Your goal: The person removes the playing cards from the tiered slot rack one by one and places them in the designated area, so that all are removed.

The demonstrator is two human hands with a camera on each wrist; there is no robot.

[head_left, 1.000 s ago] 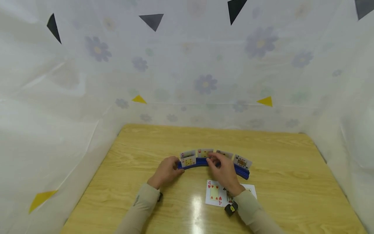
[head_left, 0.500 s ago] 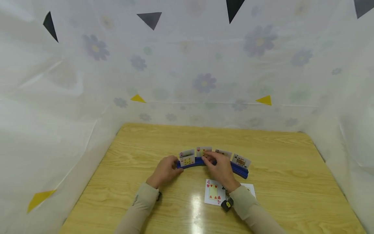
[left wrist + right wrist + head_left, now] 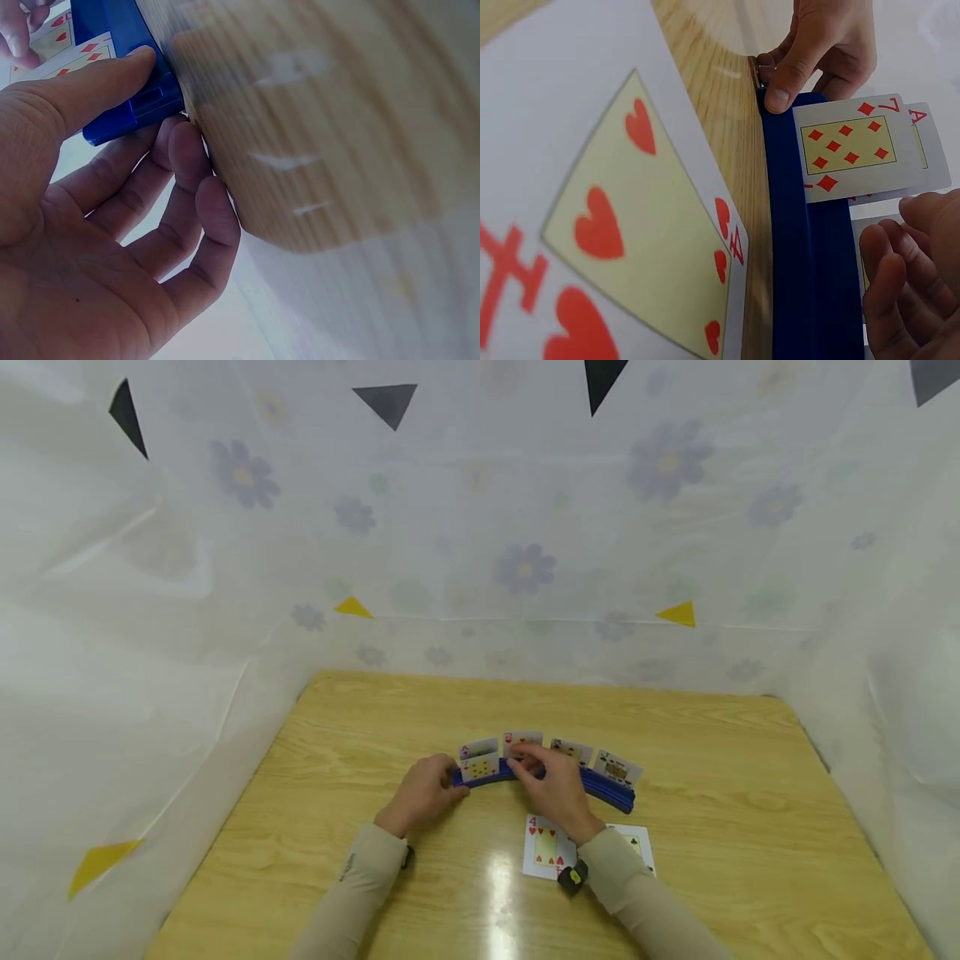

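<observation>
Seating cards: left hand [image 3: 422, 793] pinching curved blue plastic card rack [image 3: 611, 792] end, right hand [image 3: 553, 787] fingertips seemingly gripping upright playing card [image 3: 522, 742]; next, press down.

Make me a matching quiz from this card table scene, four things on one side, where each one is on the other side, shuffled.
Things:
1. left hand
2. right hand
3. four of hearts
4. seven of diamonds

Places:
A. flat on the table
B. standing in the blue card holder
C. at the holder's left end
D. at the holder's middle cards

Pairs: 1-C, 2-D, 3-A, 4-B
</observation>
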